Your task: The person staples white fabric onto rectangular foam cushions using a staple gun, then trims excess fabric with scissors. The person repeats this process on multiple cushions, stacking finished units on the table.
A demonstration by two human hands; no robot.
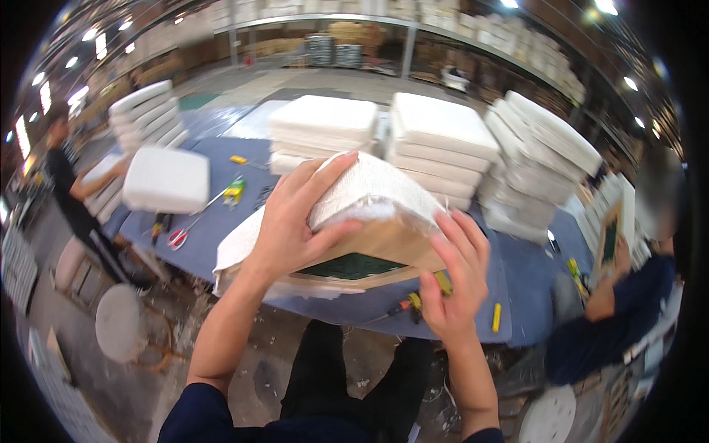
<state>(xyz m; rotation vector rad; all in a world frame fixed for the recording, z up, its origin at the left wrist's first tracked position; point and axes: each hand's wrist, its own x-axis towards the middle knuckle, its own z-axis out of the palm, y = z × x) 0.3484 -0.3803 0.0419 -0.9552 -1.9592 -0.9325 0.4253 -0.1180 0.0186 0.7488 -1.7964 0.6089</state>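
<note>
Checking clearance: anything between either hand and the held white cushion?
Nothing visible: the left hand grips the white cushion directly, and the right hand is at its right edge, no object between.

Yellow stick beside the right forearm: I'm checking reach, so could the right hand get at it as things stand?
Probably yes: the yellow stick lies just right of the right hand, with nothing visible between them, though that hand is at the white cushion.
</note>
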